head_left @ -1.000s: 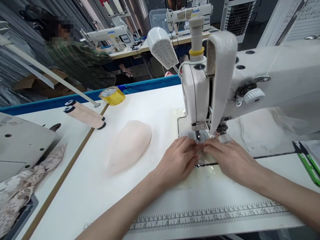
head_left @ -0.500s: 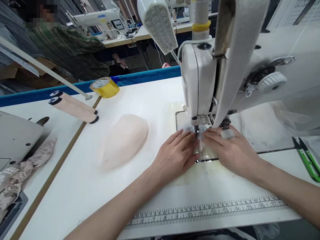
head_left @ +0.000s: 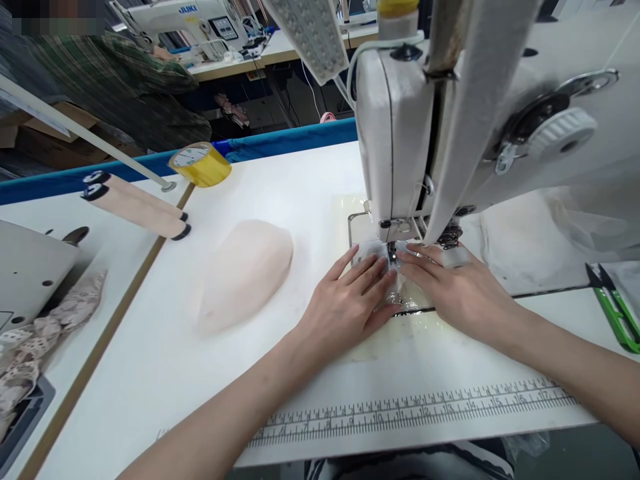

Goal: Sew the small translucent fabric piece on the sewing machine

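My left hand [head_left: 350, 297] lies flat with fingers spread, pressing sheer, pale fabric [head_left: 370, 251] onto the machine bed, left of the presser foot [head_left: 392, 252]. On the other side of the foot, my right hand [head_left: 453, 287] rests with its fingers stretched toward the needle, touching the same fabric. A white band wraps one of its fingers. Both hands sit beneath the head of a white sewing machine [head_left: 400, 147]. Much of the fabric is hidden under my fingers. A pale pink, cup-shaped fabric piece [head_left: 250, 273] lies on the table to the left.
Green thread snips [head_left: 617, 313] lie at the right. Yellow tape [head_left: 203, 165] and two pink thread tubes [head_left: 137, 207] are at the back left. Lace [head_left: 60, 333] lies far left; pale fabric [head_left: 520, 233] lies behind my right hand. A person [head_left: 115, 87] sits at another machine.
My left hand's fingers have spread wider, and more of the sheer fabric shows around the foot. The right hand stays beside it. The whole view has shifted slightly.
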